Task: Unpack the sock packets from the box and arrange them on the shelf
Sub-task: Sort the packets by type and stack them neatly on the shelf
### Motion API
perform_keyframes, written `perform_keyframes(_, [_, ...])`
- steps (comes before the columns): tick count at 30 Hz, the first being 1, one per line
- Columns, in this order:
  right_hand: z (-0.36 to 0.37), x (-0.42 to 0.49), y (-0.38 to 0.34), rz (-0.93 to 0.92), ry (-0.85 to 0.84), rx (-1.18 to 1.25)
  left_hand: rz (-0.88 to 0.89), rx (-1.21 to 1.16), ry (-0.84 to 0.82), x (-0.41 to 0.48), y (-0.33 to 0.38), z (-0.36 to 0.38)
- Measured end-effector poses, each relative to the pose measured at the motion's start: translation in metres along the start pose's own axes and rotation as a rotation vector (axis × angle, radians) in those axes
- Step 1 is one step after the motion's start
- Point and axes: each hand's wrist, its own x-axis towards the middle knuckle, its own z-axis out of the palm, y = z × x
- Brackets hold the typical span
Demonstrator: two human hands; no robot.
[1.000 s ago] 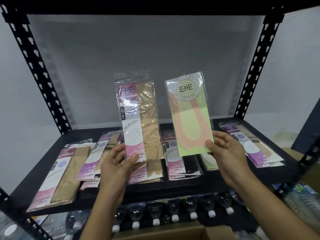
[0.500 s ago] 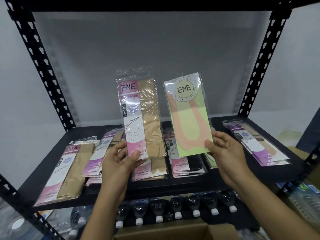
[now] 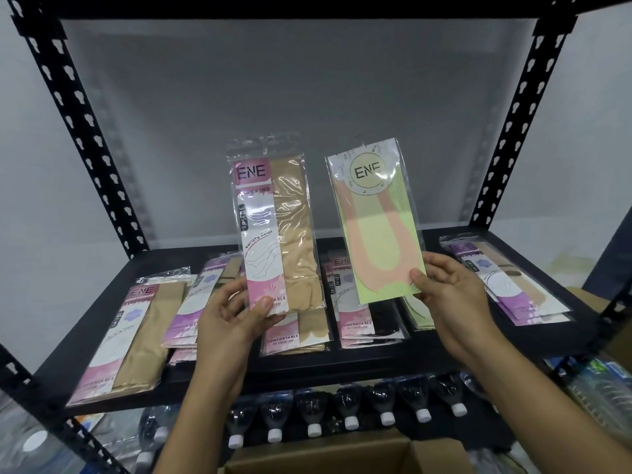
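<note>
The left hand (image 3: 232, 323) pinches the bottom edge of a pink-and-beige sock packet (image 3: 277, 230), thumb on its face, holding it upright at centre frame. The right hand (image 3: 448, 302) grips the lower right corner of a green-and-peach packet (image 3: 376, 227) just beside it, with a narrow gap between them. Below, other packets (image 3: 136, 336) lie in rows on the black shelf (image 3: 376, 367); bare board shows along its back. An open box (image 3: 325, 456) sits at the bottom edge.

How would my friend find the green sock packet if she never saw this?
Start at the black shelf. Two packets are held up above it; the green packet is in the right hand. Unlike the pink packet beside it, it has a round badge and peach socks.
</note>
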Motion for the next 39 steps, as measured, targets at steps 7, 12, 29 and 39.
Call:
perform_keyframes(7, [-0.031,0.014,-0.004,0.025,0.146,-0.041,-0.014,0.062,-0.079,-0.004,-0.010,0.021])
perform_keyframes(12, [-0.054,0.019,-0.003,0.071,0.213,-0.089,-0.043,0.084,-0.101,-0.009,-0.027,0.047])
perform_keyframes(29, [-0.093,0.039,0.038,0.070,0.300,-0.881,-0.028,0.151,-0.058,-0.002,-0.030,0.039])
perform_keyframes(39, [-0.093,0.029,0.056,-0.216,0.086,-1.391,-0.015,0.159,-0.073,-0.003,-0.021,0.029])
